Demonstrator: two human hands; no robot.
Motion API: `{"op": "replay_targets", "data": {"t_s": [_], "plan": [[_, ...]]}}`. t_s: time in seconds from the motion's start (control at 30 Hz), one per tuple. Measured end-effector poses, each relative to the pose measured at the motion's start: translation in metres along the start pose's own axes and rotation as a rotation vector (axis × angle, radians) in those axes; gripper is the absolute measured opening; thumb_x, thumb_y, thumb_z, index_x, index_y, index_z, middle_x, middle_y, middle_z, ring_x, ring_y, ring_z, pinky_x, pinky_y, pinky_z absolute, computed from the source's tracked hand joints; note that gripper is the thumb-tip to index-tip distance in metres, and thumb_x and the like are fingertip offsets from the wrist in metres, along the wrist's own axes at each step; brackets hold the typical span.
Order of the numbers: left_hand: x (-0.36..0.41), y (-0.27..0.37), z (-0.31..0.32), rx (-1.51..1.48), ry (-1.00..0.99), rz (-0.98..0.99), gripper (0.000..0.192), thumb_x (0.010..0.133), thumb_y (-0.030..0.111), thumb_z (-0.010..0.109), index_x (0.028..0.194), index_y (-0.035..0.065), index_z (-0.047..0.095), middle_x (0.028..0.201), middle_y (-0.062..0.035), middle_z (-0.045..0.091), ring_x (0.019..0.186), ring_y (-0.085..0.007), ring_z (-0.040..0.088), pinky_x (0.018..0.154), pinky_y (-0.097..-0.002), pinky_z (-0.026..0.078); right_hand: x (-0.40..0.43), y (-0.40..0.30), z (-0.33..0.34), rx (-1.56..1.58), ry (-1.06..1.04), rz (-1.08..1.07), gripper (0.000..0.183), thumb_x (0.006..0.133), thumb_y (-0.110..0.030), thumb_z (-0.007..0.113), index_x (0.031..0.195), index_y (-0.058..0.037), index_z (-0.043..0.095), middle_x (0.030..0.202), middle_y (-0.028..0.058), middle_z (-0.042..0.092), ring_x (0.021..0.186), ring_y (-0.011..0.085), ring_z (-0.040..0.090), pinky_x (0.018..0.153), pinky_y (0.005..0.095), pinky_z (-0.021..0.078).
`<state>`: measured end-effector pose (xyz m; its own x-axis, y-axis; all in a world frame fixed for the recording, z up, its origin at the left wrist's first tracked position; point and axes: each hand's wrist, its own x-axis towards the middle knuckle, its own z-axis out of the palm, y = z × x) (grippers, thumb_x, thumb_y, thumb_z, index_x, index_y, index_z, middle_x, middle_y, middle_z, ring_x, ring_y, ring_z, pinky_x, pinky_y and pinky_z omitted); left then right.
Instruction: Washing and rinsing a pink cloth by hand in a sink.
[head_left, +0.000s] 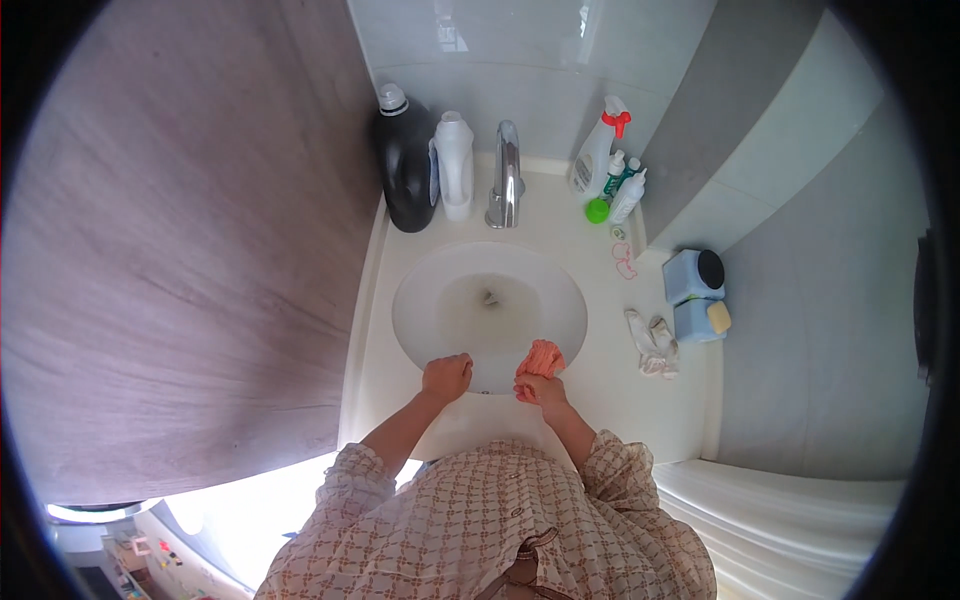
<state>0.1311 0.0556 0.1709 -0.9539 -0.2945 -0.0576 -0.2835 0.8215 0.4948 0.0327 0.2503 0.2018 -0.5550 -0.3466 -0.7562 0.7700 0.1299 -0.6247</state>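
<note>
My right hand (541, 391) grips a bunched coral-pink cloth (541, 358) at the front right rim of a white oval sink (405, 315). Across from it, my left hand (448, 377) is curled at the front left rim; no object shows in it, though its palm is turned from view. Cloudy water (480, 322) lies in the basin, with a small pale piece, perhaps the drain stopper, near its middle. Behind the basin rises a chrome faucet (508, 176). A pair of whitish socks (652, 343) rests on the counter to the right.
Back left stand a black jug (407, 165) and a white bottle (454, 169). A spray bottle (592, 161) and several small bottles are back right. Pink looped bands (623, 261) and two blue containers (686, 277) lie farther right. A wall panel (187, 262) bounds the left.
</note>
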Motion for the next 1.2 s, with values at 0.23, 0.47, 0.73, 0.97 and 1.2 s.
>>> {"op": "replay_targets", "data": {"t_s": [0.23,0.47,0.73,0.97,1.2], "plan": [[0.001,-0.003,0.001,0.005,0.007,0.029,0.01,0.081,0.019,0.053,0.083,0.0111,0.059,0.076,-0.0084,0.064,0.07,-0.0273,0.062,0.062,-0.041,0.049,0.009,0.005,-0.001,-0.052,0.022,-0.084,0.017,0.067,-0.005,0.072,0.081,0.0002,0.064,0.078,0.0079,0.064,0.067,0.0197,0.064,0.057,0.0276,0.0537],[-0.001,-0.005,0.003,-0.043,0.063,0.053,0.009,0.08,0.019,0.054,0.081,0.0109,0.059,0.073,-0.0092,0.063,0.068,-0.0279,0.062,0.061,-0.0411,0.049,0.007,0.001,0.005,-0.069,0.083,-0.065,0.015,0.066,-0.006,0.073,0.078,-0.0004,0.064,0.076,0.0075,0.063,0.064,0.0202,0.064,0.058,0.0277,0.0537],[-0.001,-0.004,0.0,-0.067,0.051,0.051,0.009,0.079,0.018,0.054,0.08,0.0102,0.059,0.075,-0.0097,0.064,0.069,-0.0288,0.062,0.062,-0.0416,0.049,0.007,0.004,0.004,-0.054,0.103,-0.074,0.018,0.066,-0.005,0.073,0.081,0.0001,0.064,0.076,0.008,0.063,0.064,0.0203,0.063,0.056,0.0281,0.0536],[0.0,-0.006,0.002,-0.093,0.059,0.061,0.009,0.079,0.017,0.053,0.08,0.0097,0.059,0.075,-0.0097,0.064,0.069,-0.0287,0.062,0.063,-0.0415,0.049,0.004,0.002,0.007,-0.056,0.121,-0.077,0.018,0.065,-0.004,0.072,0.08,0.0,0.063,0.075,0.0079,0.063,0.063,0.0204,0.063,0.055,0.0281,0.0534],[0.0,-0.003,0.0,-0.081,0.051,0.058,0.009,0.079,0.017,0.053,0.08,0.0096,0.059,0.074,-0.0098,0.064,0.069,-0.0284,0.062,0.062,-0.0412,0.05,-0.002,-0.002,0.012,0.008,0.141,-0.08,0.014,0.066,-0.001,0.071,0.076,0.0018,0.062,0.069,0.0076,0.061,0.059,0.0191,0.062,0.051,0.0266,0.0514]]}}
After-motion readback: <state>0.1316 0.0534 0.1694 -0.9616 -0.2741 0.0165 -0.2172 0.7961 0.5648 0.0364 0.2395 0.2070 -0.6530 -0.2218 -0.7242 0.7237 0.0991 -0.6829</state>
